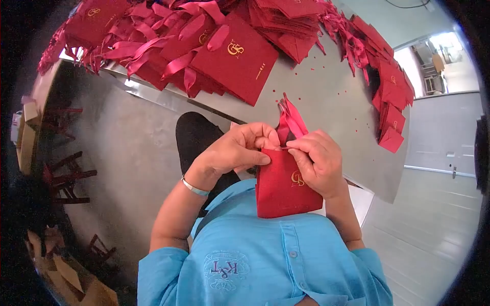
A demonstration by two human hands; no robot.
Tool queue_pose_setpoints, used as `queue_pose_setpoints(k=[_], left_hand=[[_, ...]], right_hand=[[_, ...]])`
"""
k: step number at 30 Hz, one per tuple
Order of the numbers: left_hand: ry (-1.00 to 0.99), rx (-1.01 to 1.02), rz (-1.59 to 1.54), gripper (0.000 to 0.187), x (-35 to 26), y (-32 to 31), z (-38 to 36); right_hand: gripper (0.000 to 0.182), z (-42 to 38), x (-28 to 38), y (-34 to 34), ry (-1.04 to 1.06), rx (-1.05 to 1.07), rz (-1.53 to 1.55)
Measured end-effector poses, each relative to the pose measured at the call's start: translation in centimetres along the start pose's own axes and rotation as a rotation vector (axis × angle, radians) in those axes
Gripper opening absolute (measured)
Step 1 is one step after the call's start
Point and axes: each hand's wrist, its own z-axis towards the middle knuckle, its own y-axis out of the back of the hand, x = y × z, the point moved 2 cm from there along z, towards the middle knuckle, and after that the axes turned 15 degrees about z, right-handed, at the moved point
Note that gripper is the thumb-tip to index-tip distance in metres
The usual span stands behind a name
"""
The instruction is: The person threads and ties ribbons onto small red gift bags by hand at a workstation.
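Note:
A small red paper gift bag (279,191) with a gold logo is held upright in front of my chest, its top edge away from me. My left hand (244,148) pinches the bag's upper left edge between thumb and fingers. At the top right, my right hand (319,159) has thumb and forefinger pressed together at the bag's rim, on what looks like the ribbon's end. A pink-red ribbon (292,120) stands up from the top of the bag between both hands. The ribbon's lower ends are partly hidden by my fingers.
Stacked red bags with ribbons (237,56) cover the far left of the grey table (332,109). More bags (392,109) line its right edge. Small red dots of scrap lie between them. Wooden stools (71,178) and cardboard boxes (76,275) stand on the floor at left.

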Motion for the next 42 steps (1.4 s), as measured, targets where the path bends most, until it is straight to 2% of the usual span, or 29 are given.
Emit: queue_pose_setpoints(k=[8,13,16,37,42], left_hand=[[-0.012,0.046,-0.041,0.027,0.51,0.37,0.12],[0.075,-0.116,-0.012,0.030,0.61,0.09,-0.01],[0.068,-0.121,-0.046,0.030,0.75,-0.01,0.01],[-0.014,0.087,-0.063,0.024,0.42,0.21,0.04],[0.039,-0.026,-0.028,0.025,0.45,0.18,-0.05]], right_hand=[[0.016,0.10,-0.03,-0.12,0.007,0.029,-0.062],[0.016,-0.30,-0.52,0.03,0.003,-0.008,-0.072],[0.017,-0.37,-0.52,-0.01,-0.005,-0.004,-0.076],[0.016,0.07,-0.17,-0.36,0.068,0.023,-0.060],[0.016,0.15,-0.24,-0.20,0.050,0.012,-0.087]])
